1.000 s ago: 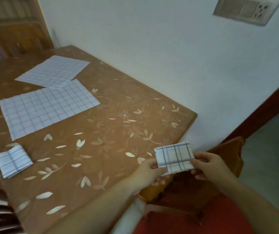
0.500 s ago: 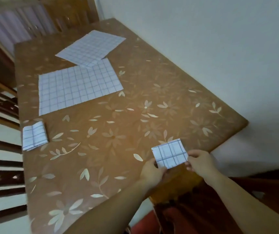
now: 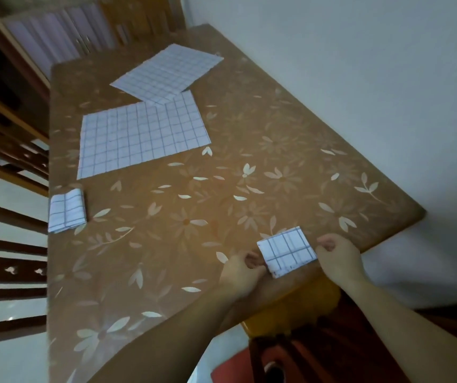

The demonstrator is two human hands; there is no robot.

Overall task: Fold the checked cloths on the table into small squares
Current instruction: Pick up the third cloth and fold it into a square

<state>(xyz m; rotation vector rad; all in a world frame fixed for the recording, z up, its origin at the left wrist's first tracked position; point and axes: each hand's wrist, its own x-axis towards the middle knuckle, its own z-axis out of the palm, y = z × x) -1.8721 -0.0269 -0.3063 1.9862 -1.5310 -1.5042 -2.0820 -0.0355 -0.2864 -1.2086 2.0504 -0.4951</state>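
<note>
Folded cloth [image 3: 286, 251], long axis tilted left-right, pinched between left hand [image 3: 239, 275] and right hand [image 3: 338, 258] fingers.

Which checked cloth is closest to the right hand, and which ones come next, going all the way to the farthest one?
From the right hand, in the head view:
1. The small folded square, held between both hands at the table's near edge.
2. The folded cloth, by the table's left edge.
3. The big flat cloth, spread out further back.
4. The far flat cloth, at the table's back end.

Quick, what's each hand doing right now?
Left hand: pinching the left edge of the small folded cloth.
Right hand: fingers curled, pinching the cloth's right edge.
</note>
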